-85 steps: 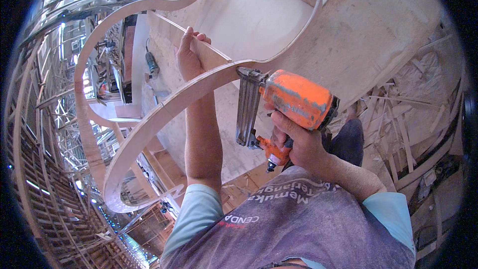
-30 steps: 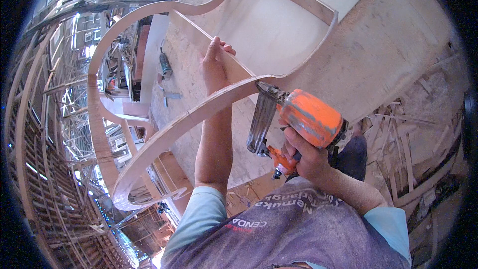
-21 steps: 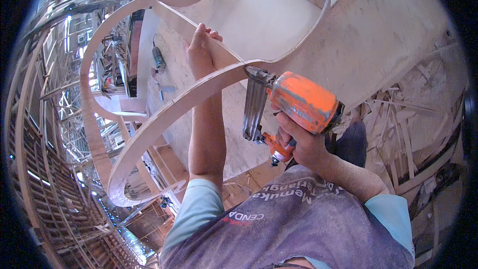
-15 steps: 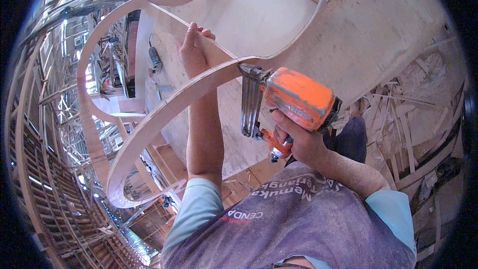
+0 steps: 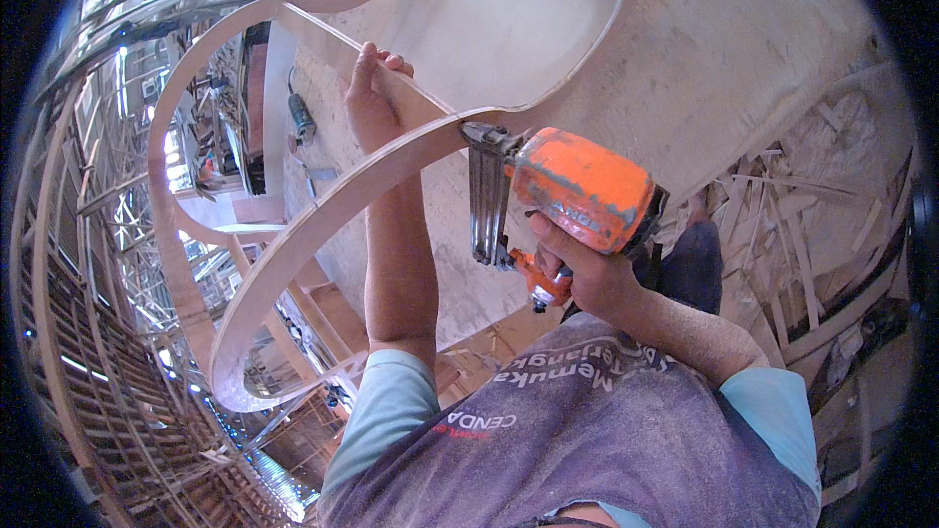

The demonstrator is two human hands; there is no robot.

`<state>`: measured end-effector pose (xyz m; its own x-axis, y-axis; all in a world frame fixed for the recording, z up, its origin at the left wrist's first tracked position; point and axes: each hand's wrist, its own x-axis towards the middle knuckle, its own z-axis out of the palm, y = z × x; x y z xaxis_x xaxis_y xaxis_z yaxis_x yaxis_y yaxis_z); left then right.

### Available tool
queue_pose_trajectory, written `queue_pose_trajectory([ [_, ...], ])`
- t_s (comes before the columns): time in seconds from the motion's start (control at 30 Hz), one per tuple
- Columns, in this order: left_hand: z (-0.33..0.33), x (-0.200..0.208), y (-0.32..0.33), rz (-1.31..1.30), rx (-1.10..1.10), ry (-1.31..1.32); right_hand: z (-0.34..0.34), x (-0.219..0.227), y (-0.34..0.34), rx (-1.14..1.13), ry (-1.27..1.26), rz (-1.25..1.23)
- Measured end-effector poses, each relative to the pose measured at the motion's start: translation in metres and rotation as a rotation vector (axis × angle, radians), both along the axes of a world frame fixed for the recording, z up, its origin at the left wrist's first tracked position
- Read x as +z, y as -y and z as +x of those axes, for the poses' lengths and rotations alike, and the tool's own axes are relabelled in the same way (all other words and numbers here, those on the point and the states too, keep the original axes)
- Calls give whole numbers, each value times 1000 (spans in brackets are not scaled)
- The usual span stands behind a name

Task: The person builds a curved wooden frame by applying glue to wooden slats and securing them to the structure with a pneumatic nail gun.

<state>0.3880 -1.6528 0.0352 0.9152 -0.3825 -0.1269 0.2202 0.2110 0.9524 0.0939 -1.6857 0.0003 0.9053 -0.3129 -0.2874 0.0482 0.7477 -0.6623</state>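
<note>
My right hand [image 5: 599, 279] is closed round the handle of an orange nail gun [image 5: 587, 186] with a dark metal magazine. The gun's nose rests against a curved wooden frame [image 5: 318, 215], near where a straight wooden crosspiece [image 5: 419, 98] meets it. My left hand [image 5: 374, 103] grips that crosspiece from below, thumb upright along its near face and fingertips over its top edge. My left forearm passes behind the frame's curved strip. The frame loops in a wavy outline from upper right to lower left. Part of my left palm is hidden by the crosspiece.
Beneath the frame lies a large dusty board surface [image 5: 724, 68]. A green power tool [image 5: 301, 117] with a cord lies on it to the left. Loose wood offcuts [image 5: 782, 235] litter the floor at right, near my foot. Stacked timber and slatted structures fill the far left.
The frame, crosspiece and nail gun have shifted slightly left and up in the picture. Both hands keep their grips.
</note>
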Motion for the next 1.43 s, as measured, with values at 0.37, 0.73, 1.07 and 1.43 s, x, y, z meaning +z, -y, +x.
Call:
queue_pose_trajectory([
  [0.37, 0, 2, 3, 18, -6, -15, 4, -4, -5, -14, -2, -24],
  [0.73, 2, -1, 1, -21, -51, -21, 3, -2, -3, 20, -8, -40],
  [1.07, 4, -2, 0, -5, -80, 3, 5, -11, -7, -4, 7, -123],
  [1.43, 11, -7, -5, 23, -34, 0, 2, -8, -5, 57, -1, -201],
])
